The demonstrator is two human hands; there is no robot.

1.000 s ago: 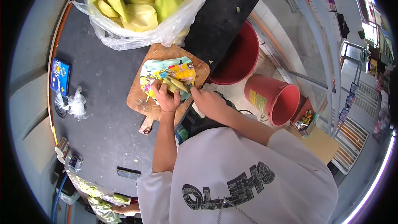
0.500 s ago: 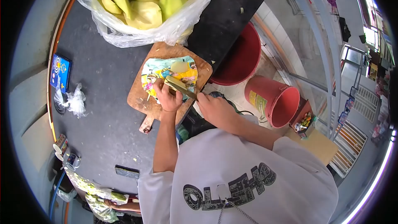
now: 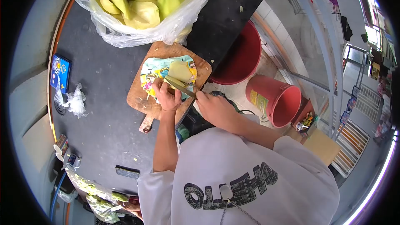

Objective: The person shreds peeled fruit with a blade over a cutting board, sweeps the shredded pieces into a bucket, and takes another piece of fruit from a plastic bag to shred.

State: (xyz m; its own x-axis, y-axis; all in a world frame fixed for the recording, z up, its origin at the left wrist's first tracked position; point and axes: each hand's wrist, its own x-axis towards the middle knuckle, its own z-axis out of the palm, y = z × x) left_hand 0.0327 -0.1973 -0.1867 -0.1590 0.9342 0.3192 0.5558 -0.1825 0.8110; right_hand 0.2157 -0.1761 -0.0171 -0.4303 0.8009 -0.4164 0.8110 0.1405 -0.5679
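Observation:
My left hand (image 3: 167,98) is closed with its fingertips on a pale fruit piece (image 3: 171,80), which looks like peeled green mango. Gripped in my right hand (image 3: 212,106) is a knife (image 3: 181,87), its blade pointing up and left against that piece. Just beyond the blade, a broad pale slice (image 3: 180,70) lies on a colourful patterned cloth (image 3: 151,67). The cloth is spread on a wooden cutting board (image 3: 139,98) with its handle toward me. My fingers partly hide the fruit piece.
A clear plastic bag (image 3: 112,37) full of peeled fruit pieces (image 3: 141,14) stands beyond the board. Red buckets (image 3: 266,93) sit below the table at right. On the left lie a blue box (image 3: 61,73), a knotted bag (image 3: 76,101) and a phone (image 3: 127,172). Another person's hand (image 3: 130,206) works lower left.
The slice beyond the blade now shows a larger face, and the piece under my left fingers looks narrower. My hands have barely moved. The other person's hand at lower left has shifted.

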